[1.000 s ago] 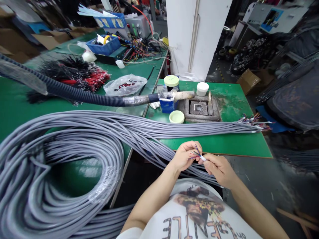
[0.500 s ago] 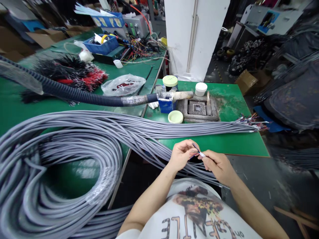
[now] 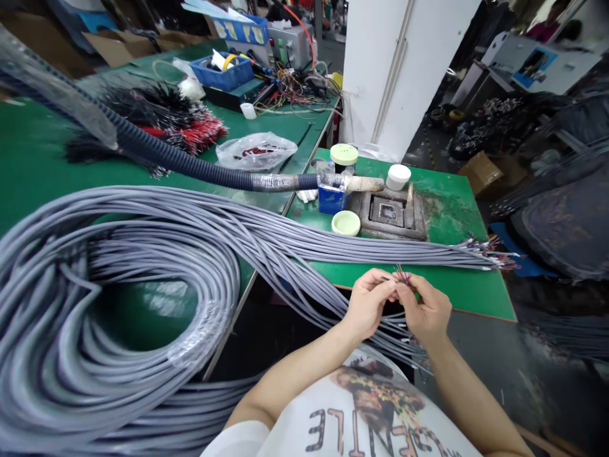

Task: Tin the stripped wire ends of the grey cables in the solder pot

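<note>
My left hand [image 3: 368, 303] and my right hand [image 3: 428, 311] meet just below the front edge of the small green table [image 3: 457, 285]. Both pinch the stripped end of a grey cable, whose thin coloured wires [image 3: 402, 275] stick up between the fingertips. A big coil of grey cables [image 3: 118, 298] fills the left side. Its strands run right across the table to a fan of stripped ends [image 3: 485, 251].
A black corrugated hose [image 3: 190, 162] leads to a metal solder pot [image 3: 391, 212] on the small table, with a blue box [image 3: 332, 197], a green-lidded jar [image 3: 343, 157], a white jar [image 3: 398, 177] and a loose lid [image 3: 346, 223] around it. Red-black wire bundles [image 3: 162, 124], a plastic bag [image 3: 257, 150] and blue bins [image 3: 223, 70] sit behind.
The view has swung a little to the left and down. My hands have come closer together and risen toward the table edge, and the wire tips now point upward.
</note>
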Motion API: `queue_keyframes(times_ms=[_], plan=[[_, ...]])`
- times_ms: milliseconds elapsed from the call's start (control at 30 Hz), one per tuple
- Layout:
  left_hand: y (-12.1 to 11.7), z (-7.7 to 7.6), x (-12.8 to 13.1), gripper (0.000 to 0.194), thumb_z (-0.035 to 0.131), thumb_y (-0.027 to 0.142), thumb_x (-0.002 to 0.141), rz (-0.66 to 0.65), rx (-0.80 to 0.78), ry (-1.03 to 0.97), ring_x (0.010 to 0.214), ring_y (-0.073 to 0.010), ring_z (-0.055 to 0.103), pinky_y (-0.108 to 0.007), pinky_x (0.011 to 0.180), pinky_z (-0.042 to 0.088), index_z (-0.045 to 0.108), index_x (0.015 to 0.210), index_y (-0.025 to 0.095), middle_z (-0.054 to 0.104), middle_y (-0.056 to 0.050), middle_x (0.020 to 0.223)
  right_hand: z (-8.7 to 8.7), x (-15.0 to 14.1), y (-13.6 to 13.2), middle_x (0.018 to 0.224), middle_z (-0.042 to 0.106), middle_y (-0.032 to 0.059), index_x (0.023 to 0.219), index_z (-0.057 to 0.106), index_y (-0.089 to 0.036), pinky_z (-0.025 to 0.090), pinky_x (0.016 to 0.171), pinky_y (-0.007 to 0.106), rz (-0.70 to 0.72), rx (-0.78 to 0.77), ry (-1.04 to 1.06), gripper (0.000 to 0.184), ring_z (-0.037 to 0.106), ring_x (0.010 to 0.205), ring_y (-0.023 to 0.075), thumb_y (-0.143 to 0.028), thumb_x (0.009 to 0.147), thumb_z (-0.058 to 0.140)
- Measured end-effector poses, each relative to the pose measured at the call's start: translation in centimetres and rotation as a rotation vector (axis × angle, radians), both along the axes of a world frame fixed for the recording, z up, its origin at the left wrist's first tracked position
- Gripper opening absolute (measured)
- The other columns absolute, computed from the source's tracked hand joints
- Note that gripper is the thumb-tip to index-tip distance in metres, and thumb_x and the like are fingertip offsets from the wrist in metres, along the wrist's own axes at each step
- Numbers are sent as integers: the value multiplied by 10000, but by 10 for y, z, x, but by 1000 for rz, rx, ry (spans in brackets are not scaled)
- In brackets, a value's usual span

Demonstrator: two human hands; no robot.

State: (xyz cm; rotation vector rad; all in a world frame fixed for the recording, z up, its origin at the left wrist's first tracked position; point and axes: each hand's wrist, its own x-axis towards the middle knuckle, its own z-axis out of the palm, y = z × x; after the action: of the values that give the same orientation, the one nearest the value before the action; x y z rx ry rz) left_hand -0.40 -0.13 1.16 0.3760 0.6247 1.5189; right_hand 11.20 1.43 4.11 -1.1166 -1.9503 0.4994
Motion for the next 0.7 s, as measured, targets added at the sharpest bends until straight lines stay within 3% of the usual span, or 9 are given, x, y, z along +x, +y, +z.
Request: queue_keyframes(times_ms=[167,267,367,500,567,700], plan=[[2,2,-12,161,750,306,726,281,141,336,710,-121,587,-243,684,464,666,739,170,661,-19,744,9,-11,14,787,657,35,876,685,-219,483,657,304,130,72,111,95,594,704,163,-169,844,611],[4,4,-20,189,758,315,716,405,147,395,663,-110,571,-231,649,457,644,693,166,644,-12,692,13,-23,23,788,661,19,888,687,-229,477,655,299,196,93,136,135,591,705,153,-124,824,631],[11,4,-25,245,767,342,702,440,82,322,601,-90,540,-215,604,444,597,668,168,617,12,656,18,-38,33,791,665,9,873,688,-230,474,680,297,231,96,135,131,595,717,148,-123,822,634],[21,0,-36,217,702,364,767,382,37,273,573,-83,537,-219,599,449,596,750,176,617,24,671,27,-60,59,698,607,-6,763,671,-204,438,628,274,257,67,63,91,554,642,129,-194,839,622],[22,-4,-49,175,663,347,806,376,65,452,630,-107,569,-245,646,465,620,811,178,644,3,720,31,-70,81,656,573,-11,712,662,-188,407,594,262,248,55,-14,144,523,605,121,-234,841,615],[19,-22,-77,120,613,284,849,500,191,1120,751,-160,582,-314,765,447,651,786,189,669,-28,754,25,-88,136,619,573,-1,654,672,-166,357,570,261,238,16,-247,220,506,578,123,-291,823,606]])
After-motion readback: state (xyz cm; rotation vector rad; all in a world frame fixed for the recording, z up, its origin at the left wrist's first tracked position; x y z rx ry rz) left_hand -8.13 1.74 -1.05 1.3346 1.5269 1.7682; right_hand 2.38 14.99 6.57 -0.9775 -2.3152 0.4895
